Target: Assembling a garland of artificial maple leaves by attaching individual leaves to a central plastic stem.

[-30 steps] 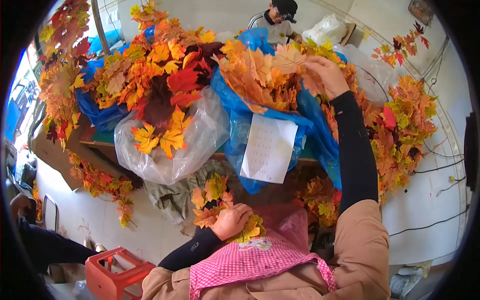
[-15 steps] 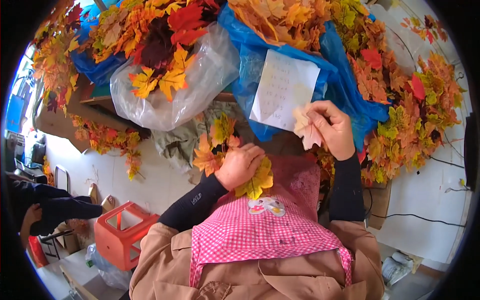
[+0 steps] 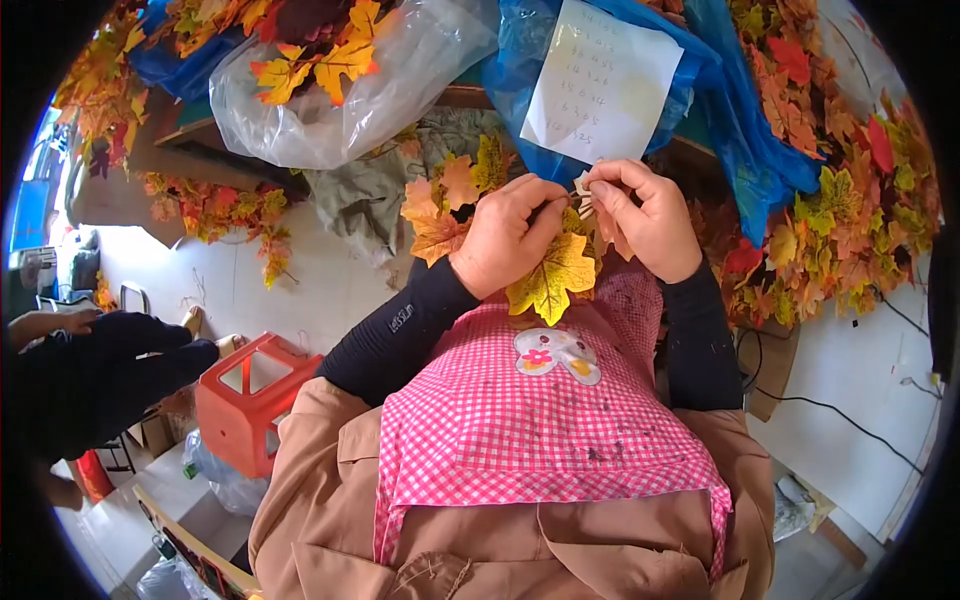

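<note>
My left hand [image 3: 508, 235] is closed round a sprig of artificial maple leaves. A yellow maple leaf [image 3: 553, 276] hangs below its fingers. Orange maple leaves [image 3: 434, 222] and a yellow-green one [image 3: 490, 163] stick out on the other side. My right hand [image 3: 650, 222] pinches a pale peach maple leaf [image 3: 583, 184], mostly hidden by the fingers. Both sets of fingertips nearly meet above the yellow leaf, where the stems are too small to make out. Just beyond my hands lies a white handwritten sheet [image 3: 603, 82] on a blue plastic bag [image 3: 512, 88].
A clear plastic bag [image 3: 300, 115] with orange leaves sits at the far left. Heaps of artificial leaves [image 3: 800, 235] hang at the right. An orange plastic stool [image 3: 232, 415] stands at my left, near another person in dark clothes [image 3: 120, 370]. A black cable [image 3: 840, 420] runs at the right.
My right hand has brought the pale leaf leftward to my left hand, and the fingertips are now close together. The view has shifted, so the sheet and bags sit higher.
</note>
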A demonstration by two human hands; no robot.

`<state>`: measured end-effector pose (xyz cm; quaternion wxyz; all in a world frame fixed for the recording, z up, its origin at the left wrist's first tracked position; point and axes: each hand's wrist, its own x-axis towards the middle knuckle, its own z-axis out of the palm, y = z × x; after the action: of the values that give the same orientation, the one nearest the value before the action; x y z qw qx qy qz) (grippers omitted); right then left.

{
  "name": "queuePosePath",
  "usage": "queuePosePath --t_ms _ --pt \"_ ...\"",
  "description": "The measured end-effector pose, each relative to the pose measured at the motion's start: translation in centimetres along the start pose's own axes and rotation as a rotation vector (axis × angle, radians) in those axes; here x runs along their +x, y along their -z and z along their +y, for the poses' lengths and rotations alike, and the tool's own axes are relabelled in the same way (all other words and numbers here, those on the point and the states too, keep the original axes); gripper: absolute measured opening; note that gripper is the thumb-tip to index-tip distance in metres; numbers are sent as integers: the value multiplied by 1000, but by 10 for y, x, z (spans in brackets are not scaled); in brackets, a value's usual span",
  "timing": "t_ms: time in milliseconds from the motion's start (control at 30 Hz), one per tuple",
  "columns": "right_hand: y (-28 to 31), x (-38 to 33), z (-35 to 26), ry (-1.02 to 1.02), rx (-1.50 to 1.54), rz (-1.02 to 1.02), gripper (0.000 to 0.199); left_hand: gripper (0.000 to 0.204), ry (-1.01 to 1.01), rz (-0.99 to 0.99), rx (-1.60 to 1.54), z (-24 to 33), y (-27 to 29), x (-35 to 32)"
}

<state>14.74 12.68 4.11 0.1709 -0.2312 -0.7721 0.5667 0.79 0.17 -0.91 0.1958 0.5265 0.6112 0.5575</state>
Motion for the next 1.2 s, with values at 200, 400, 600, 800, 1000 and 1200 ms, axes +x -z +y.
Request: queuePosePath --t_ms 200,400,600,800,1000,1200 --pt "-5 2 -1 -51 -9 -33 12 9 7 4 -10 -2 1 -6" --pt "-8 5 -4 -58 -85 -67 11 9 21 8 -14 -3 1 -6" --pt "-6 7 1 -91 35 -55 11 9 46 34 -47 -5 1 -7" --pt "-7 3 2 -99 8 -77 11 9 51 19 -62 -5 1 -9" --pt "-7 5 9 -101 0 -75 10 10 65 2 -41 -7 1 -8" --pt "-7 9 14 167 -265 -8 8 10 51 10 -59 -8 -2 -5"
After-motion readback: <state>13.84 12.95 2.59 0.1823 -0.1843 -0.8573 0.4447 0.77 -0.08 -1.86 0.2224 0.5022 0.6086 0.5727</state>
